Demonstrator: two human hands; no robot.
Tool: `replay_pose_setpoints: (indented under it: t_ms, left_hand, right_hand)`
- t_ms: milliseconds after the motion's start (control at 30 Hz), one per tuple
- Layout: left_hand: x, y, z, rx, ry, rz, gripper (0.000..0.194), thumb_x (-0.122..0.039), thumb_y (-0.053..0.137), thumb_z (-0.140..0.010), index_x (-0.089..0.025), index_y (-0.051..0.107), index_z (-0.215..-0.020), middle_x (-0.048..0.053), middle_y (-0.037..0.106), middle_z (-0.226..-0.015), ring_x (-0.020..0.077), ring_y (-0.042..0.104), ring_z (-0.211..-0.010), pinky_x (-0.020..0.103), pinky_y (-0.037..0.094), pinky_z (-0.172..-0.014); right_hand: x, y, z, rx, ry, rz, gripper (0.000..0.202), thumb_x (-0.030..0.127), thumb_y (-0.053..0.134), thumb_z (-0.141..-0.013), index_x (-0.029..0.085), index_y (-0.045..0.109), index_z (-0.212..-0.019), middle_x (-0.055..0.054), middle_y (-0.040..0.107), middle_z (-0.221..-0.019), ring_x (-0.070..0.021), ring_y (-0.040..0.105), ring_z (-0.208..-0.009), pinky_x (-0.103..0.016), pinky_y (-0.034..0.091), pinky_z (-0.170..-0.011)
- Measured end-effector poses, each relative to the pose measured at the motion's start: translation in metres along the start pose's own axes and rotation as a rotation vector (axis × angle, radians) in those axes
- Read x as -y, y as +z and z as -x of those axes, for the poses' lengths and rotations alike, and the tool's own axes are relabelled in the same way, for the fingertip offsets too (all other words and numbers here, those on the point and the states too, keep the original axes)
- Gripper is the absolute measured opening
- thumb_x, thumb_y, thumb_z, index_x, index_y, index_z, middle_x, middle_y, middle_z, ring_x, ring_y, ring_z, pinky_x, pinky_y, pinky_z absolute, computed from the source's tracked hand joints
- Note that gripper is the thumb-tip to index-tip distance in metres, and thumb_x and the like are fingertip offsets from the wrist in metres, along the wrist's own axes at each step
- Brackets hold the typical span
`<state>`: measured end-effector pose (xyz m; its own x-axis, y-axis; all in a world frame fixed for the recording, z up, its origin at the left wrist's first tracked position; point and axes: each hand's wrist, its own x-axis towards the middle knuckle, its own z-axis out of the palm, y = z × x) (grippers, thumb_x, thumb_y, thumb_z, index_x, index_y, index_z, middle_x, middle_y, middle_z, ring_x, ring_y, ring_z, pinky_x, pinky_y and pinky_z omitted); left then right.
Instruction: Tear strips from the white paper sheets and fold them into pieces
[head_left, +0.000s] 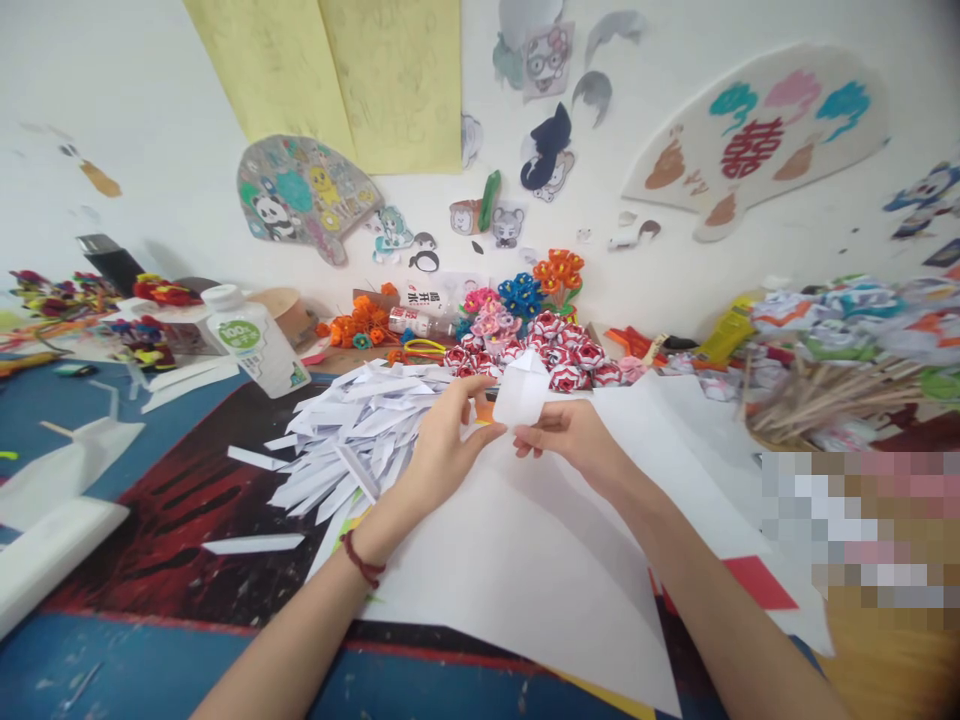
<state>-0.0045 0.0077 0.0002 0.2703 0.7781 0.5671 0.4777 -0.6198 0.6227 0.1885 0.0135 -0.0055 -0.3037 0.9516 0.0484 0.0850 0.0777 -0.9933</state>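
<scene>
Between my hands, above the table, is a small folded piece of white paper (pixel 519 395) with a pointed top. My left hand (pixel 456 428) pinches its left side between thumb and fingers. On the other side my right hand (pixel 564 435) grips the lower right edge, with the thumb below. A large white paper sheet (pixel 525 560) lies flat under both hands. Left of my left hand is a heap of folded white paper strips (pixel 360 430). One single strip (pixel 253 544) rests apart from it on the dark mat.
Behind the hands stand red-and-white paper flowers (pixel 570 360) and blue flowers (pixel 520 295). A white bottle (pixel 255 345) stands at back left. At right, a bundle of wooden sticks (pixel 817 395) carries paper flowers. A red paper piece (pixel 761 583) lies near my right forearm.
</scene>
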Motion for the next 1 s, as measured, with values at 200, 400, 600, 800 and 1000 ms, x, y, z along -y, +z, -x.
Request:
replay_pose_setpoints:
  t_ms: [200, 400, 600, 800, 1000]
  left_hand:
    - [0.0062, 0.0061, 0.0001, 0.096, -0.201, 0.148, 0.02, -0.034, 0.058, -0.085, -0.016, 0.063, -0.092, 0.001, 0.062, -0.077, 0.011, 0.05, -0.065, 0.022, 0.037, -0.059]
    - [0.0051, 0.0072, 0.0023, 0.045, -0.25, 0.146, 0.027, -0.042, 0.06, -0.081, -0.015, 0.062, -0.075, -0.002, 0.055, -0.064, 0.01, 0.044, -0.059, 0.022, 0.033, -0.056]
    - [0.0024, 0.0053, 0.0022, 0.04, -0.264, 0.16, 0.029, -0.042, 0.063, -0.079, -0.015, 0.059, -0.069, -0.004, 0.045, -0.058, 0.0089, 0.038, -0.056, 0.022, 0.029, -0.054]
    - [0.0039, 0.0043, 0.0021, 0.069, -0.271, 0.169, 0.031, -0.043, 0.063, -0.078, -0.015, 0.058, -0.067, -0.004, 0.043, -0.056, 0.0086, 0.036, -0.055, 0.022, 0.027, -0.053]
    - [0.0039, 0.0028, 0.0014, 0.086, -0.269, 0.182, 0.034, -0.046, 0.064, -0.078, -0.015, 0.056, -0.065, -0.004, 0.041, -0.055, 0.0083, 0.033, -0.054, 0.022, 0.024, -0.051]
  right_hand:
    - [0.0046, 0.004, 0.0023, -0.008, -0.02, -0.036, 0.031, 0.04, 0.075, -0.067, 0.013, 0.073, -0.083, -0.008, 0.072, -0.073, -0.0194, 0.067, -0.065, -0.03, 0.05, -0.06]
    - [0.0075, 0.0081, 0.0044, 0.012, 0.011, -0.058, 0.03, 0.039, 0.075, -0.068, 0.014, 0.074, -0.084, -0.008, 0.073, -0.074, -0.019, 0.068, -0.066, -0.03, 0.051, -0.061]
    - [0.0072, 0.0087, 0.0052, 0.027, 0.02, -0.06, 0.029, 0.039, 0.074, -0.07, 0.014, 0.074, -0.084, -0.008, 0.072, -0.071, -0.018, 0.067, -0.065, -0.029, 0.051, -0.061]
    - [0.0079, 0.0082, 0.0063, 0.033, 0.01, -0.053, 0.028, 0.04, 0.072, -0.072, 0.013, 0.074, -0.08, -0.008, 0.072, -0.07, -0.0171, 0.066, -0.062, -0.03, 0.052, -0.061]
    - [0.0104, 0.0059, 0.0073, 0.039, -0.017, -0.029, 0.027, 0.04, 0.071, -0.073, 0.014, 0.074, -0.081, -0.007, 0.071, -0.071, -0.017, 0.066, -0.063, -0.03, 0.051, -0.061]
